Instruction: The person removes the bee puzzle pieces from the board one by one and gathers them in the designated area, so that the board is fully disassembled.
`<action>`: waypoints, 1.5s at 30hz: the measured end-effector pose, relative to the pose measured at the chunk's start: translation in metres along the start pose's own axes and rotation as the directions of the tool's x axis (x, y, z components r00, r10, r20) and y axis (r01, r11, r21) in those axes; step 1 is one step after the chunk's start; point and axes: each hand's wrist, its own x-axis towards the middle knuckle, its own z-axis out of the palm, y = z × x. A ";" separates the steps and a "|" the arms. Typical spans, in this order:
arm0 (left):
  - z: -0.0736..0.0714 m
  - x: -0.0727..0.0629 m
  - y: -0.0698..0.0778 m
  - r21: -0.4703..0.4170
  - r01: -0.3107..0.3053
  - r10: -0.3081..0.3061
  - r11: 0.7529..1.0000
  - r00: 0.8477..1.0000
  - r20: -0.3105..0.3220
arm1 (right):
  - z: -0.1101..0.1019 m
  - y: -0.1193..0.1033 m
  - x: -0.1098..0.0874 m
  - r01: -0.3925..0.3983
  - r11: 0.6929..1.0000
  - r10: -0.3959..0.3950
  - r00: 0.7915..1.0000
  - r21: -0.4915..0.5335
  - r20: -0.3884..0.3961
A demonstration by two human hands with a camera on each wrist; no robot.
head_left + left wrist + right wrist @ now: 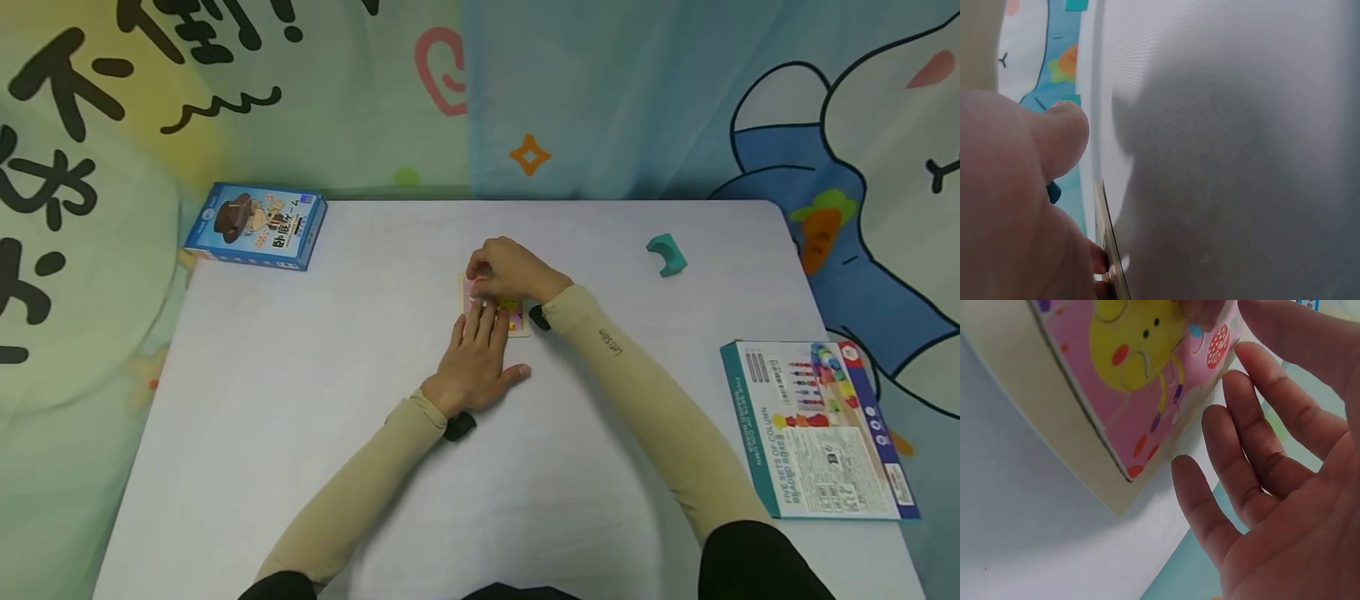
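A jigsaw puzzle [516, 320] lies in the middle of the white table. Its picture [1110, 406], pink with a yellow cartoon figure, sits within a cream border [1079, 456] in the right wrist view. My left hand [474, 371] rests on the puzzle's near side, fingers straight and thumb spread out. The puzzle's edge [1110, 237] shows beside its fingertips in the left wrist view. From the far side my right hand [519, 268] reaches over the puzzle. Its thumb [1294, 331] is right at the picture's edge, while loosely bent fingers [1213, 506] stand along the border.
A blue box [258, 225] with a hat picture lies at the table's back left. At the back right is a small teal curved block [666, 255]. A larger white and teal box [817, 429] lies by the right edge. A printed curtain [585, 100] hangs behind the table.
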 end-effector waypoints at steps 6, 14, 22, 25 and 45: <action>-0.002 0.000 0.000 0.005 0.007 -0.007 1.000 1.000 0.018 | 0.000 -0.005 -0.001 -0.028 0.999 0.028 1.000 -0.027 0.010; -0.004 -0.001 0.001 -0.001 0.014 -0.014 1.000 0.999 0.030 | 0.002 -0.006 0.001 -0.043 0.999 0.043 0.999 -0.015 0.004; -0.003 -0.001 0.000 -0.007 0.019 -0.019 1.000 0.999 0.037 | 0.002 -0.005 0.002 -0.034 0.999 0.035 0.999 0.022 -0.022; -0.003 -0.001 0.000 -0.006 0.020 -0.020 1.000 0.999 0.035 | 0.003 -0.004 0.003 -0.026 0.999 0.028 0.999 0.039 -0.044; -0.001 -0.001 -0.001 -0.013 0.019 -0.019 1.000 1.000 0.011 | 0.004 0.000 0.005 -0.011 0.995 0.013 1.000 0.096 -0.027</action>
